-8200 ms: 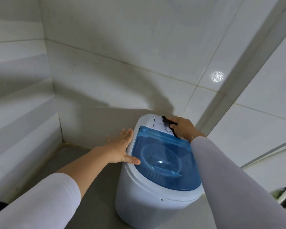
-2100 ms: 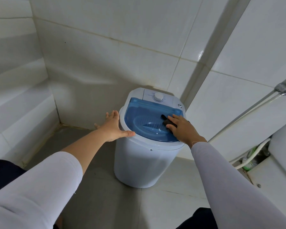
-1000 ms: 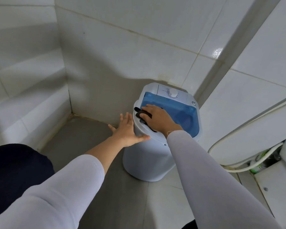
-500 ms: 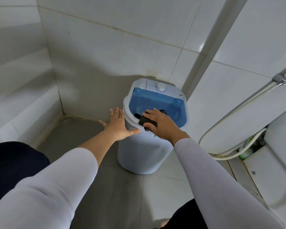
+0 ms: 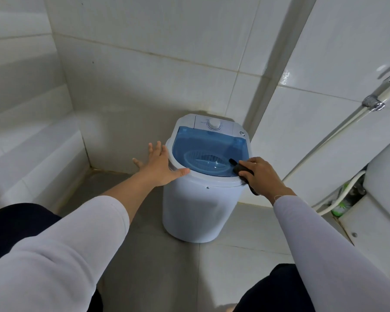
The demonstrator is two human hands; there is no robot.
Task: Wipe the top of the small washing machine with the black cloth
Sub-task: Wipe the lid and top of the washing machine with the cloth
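My right hand (image 5: 260,175) is clamped on the black cloth (image 5: 240,169), fingers curled over it, pressing it down at the near-right edge of the washing machine's (image 5: 200,206) top, right where the blue see-through lid (image 5: 208,152) meets the white rim. A bit of the cloth pokes out ahead of my fingertips onto the lid, and another tail hangs off the rim below my palm. My left hand (image 5: 161,166) holds nothing: fingers spread flat vs. the machine's left side, thumb hooked along the rim at the front-left. Both sleeves are pale, left one pushed up past the forearm. Thru the lid I can see the ribbed tub inside. Behind the lid sits a white control panel w/ a round dial (image 5: 214,124) in the middle and a small button at its right end. The machine is a small white drum standing on the grey tiled floor (image 5: 144,255), tucked into a corner of white glossy wall tiles (image 5: 155,64) w/ brownish grout lines. At left the tiles step out in a low ledge. To the right a pale hose (image 5: 338,134) runs diagonally down from a chrome fitting (image 5: 373,103), and a white fixture fills the far-right edge; something green lies in the gap beside it, can't tell what.
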